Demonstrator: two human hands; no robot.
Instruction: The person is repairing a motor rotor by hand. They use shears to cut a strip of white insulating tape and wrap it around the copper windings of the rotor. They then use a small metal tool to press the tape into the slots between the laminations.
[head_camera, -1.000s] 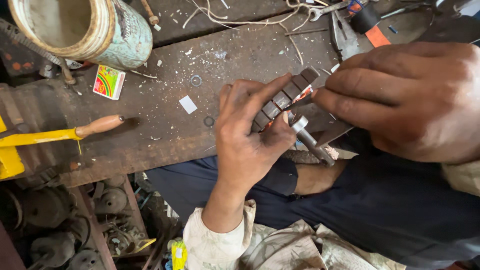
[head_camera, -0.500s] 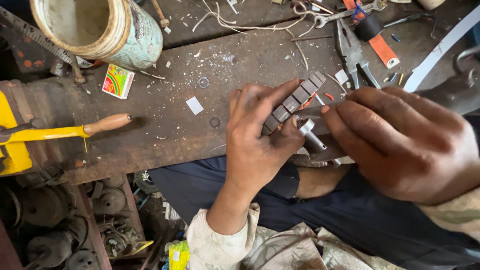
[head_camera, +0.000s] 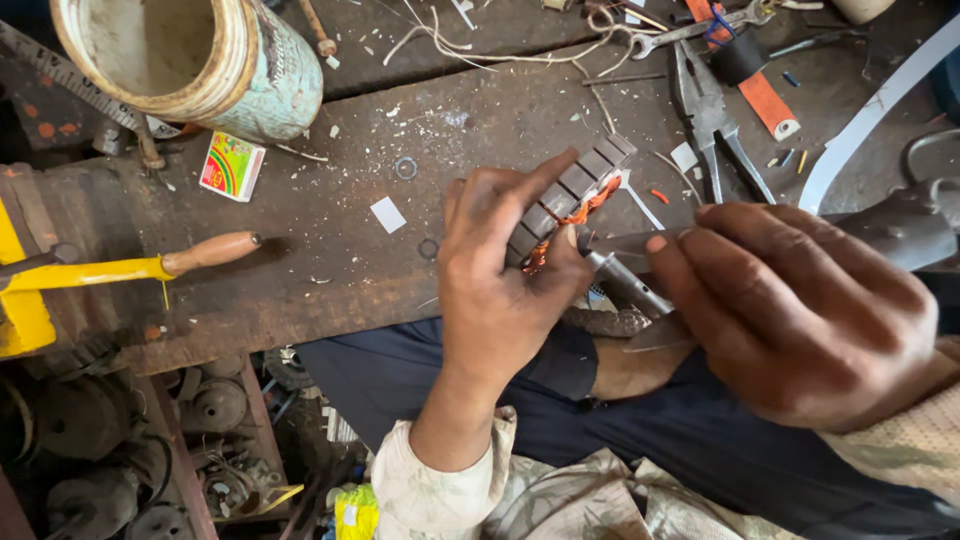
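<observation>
Head view, looking down on a worn workbench. The left hand (head_camera: 500, 275) is closed around a slotted motor core (head_camera: 570, 200), a dark ribbed metal cylinder with orange-brown copper winding (head_camera: 575, 215) showing in a slot and a steel shaft (head_camera: 625, 285) sticking out toward the body. The core is held above the front edge of the tabletop (head_camera: 330, 250), over the lap. The right hand (head_camera: 800, 310) is curled shut on a flat metal blade (head_camera: 625, 242) whose tip meets the winding at the slot.

To do this well, it seems wise to keep the core gripped firmly, thumb clear of the blade's path, and to work the tip along the slot with gentle pressure so the wire is not nicked.

The tabletop is dark, scratched wood, littered with white scraps and wire bits. On it lie a large pale can (head_camera: 200, 60), a small bright box (head_camera: 232, 165), pliers (head_camera: 710, 115), a roll of black tape (head_camera: 740, 55) and a wooden-handled yellow tool (head_camera: 130, 265). Below the bench, old motor parts (head_camera: 130, 450) sit in shadow.
</observation>
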